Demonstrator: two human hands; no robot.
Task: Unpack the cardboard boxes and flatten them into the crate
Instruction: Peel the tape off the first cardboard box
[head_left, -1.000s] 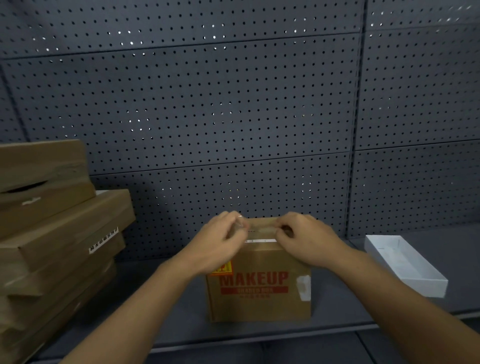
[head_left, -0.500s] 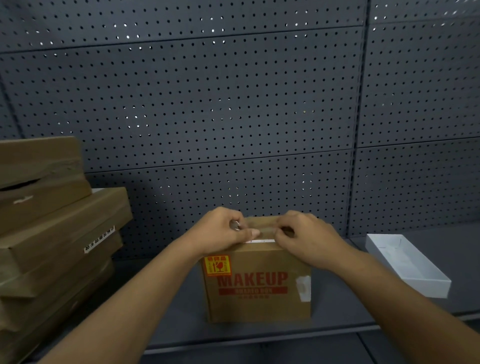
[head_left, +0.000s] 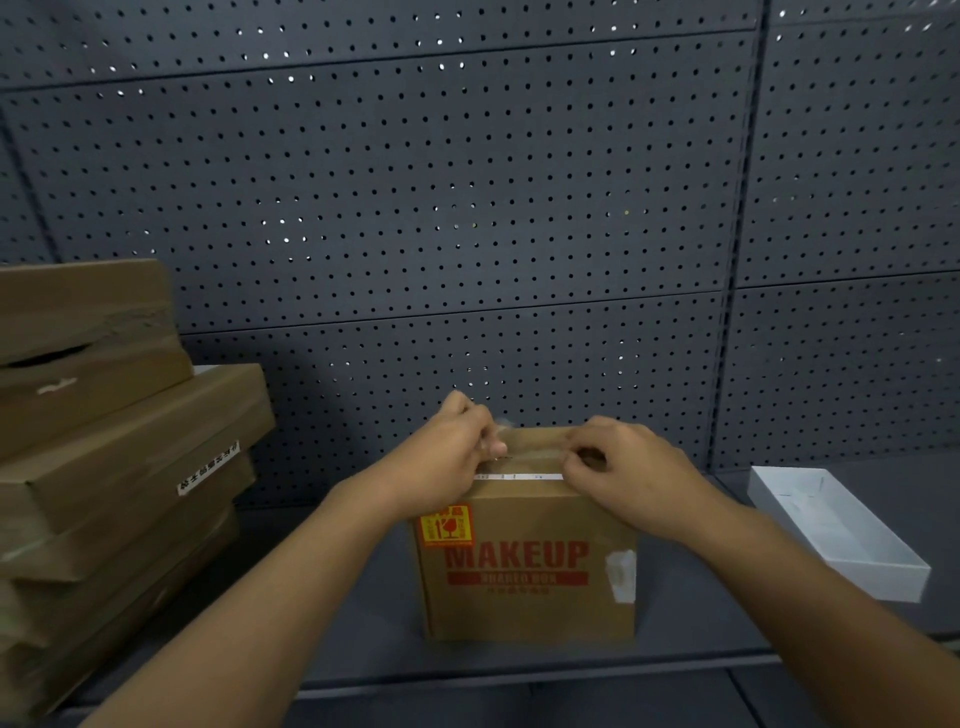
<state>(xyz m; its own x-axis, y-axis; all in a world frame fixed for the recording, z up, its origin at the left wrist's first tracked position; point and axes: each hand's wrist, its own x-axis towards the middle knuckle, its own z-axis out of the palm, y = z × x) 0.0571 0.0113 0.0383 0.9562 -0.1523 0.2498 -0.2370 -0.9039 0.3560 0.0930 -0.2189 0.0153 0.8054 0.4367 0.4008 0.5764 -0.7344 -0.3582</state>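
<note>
Two hands meet on top of one small box, and the tape seam between them is what the coming move turns on. Farthest left, a leaning stack of flat cardboard cartons (head_left: 119, 441) sits on the shelf (head_left: 363, 613), well apart from the work. Next comes the left hand (head_left: 447, 452), fingers curled and apparently pinching a lifted end of clear tape (head_left: 524, 447) at the left part of the box top; the film is faint and partly hidden, so the pinch is a judgement. The MAKEUP box (head_left: 527, 566) stands upright on the shelf directly ahead, square to the person, printed face toward the camera. Its tape runs left to right along the top, in line between the hands. The right hand (head_left: 623, 467) lies on the right part of the top, fingers bent and pressing down at the seam, seemingly steadying the box. Both hands are about equally near; the left has the free end, so peeling would likely run away from the right hand's hold. Farthest right lies an open white tray (head_left: 841, 530), apart from the box. No crate is in view.
</note>
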